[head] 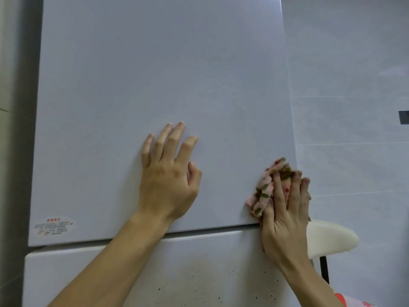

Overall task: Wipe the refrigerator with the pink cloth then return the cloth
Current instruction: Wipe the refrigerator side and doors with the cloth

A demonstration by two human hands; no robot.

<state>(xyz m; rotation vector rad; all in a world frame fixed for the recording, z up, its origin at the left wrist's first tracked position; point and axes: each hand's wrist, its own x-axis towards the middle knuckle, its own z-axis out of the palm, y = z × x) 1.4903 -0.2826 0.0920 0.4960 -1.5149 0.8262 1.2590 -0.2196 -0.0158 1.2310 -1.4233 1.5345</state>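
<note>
Hands first: where are they?

Both up on the refrigerator (155, 74), on its upper door. The left hand (168, 185) is spread wide with nothing in it, its fingertips touching the door near the middle and the thumb bent in.

And the right hand?

The right hand (285, 218) is at the bottom right corner of that same door. Its fingers lie nearly straight over the pink cloth (263, 191) and press it flat against the surface. I cannot see the thumb from here.

So the cloth is under the palm?

Yes, bunched up. Its flowered folds poke out past the fingertips and to the left of the index finger, right at the door's right edge and just above the gap to the lower door (199, 273).

Anything else on the fridge?

A small sticker (53, 227) with red print sits in the bottom left corner of the upper door, too blurred to read. The lower door has dark specks scattered across it.

And beside it?

A pale tiled wall (354, 85) on the right, and a white rounded thing (329, 238) just behind the right hand.
</note>
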